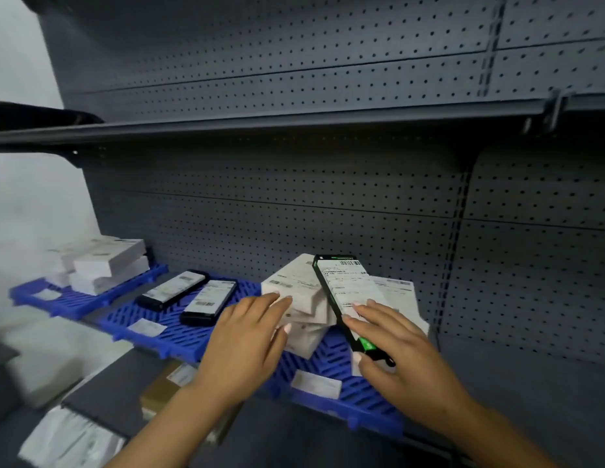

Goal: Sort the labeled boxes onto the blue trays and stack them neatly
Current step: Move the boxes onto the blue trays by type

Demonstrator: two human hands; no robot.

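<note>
Three blue trays lie in a row on the grey shelf. On the right tray (331, 405) stands an untidy pile of white labeled boxes (296, 288). My left hand (247, 339) holds the pile's left side, fingers over the top and thumb against the side. A black box with a green stripe and a white label (345, 292) leans tilted on the pile. My right hand (399, 346) grips it, fingers on the label and thumb under its near end. Another white box (400, 295) lies behind it. The middle tray (152, 320) bears two black labeled boxes (174, 289).
The left tray (63, 300) carries a stack of white boxes (101, 261). White label cards sit on the trays' front edges. Pegboard backs the shelf, and another shelf (260, 121) hangs above. Below at the lower left are a cardboard box (159, 390) and a white parcel (68, 440).
</note>
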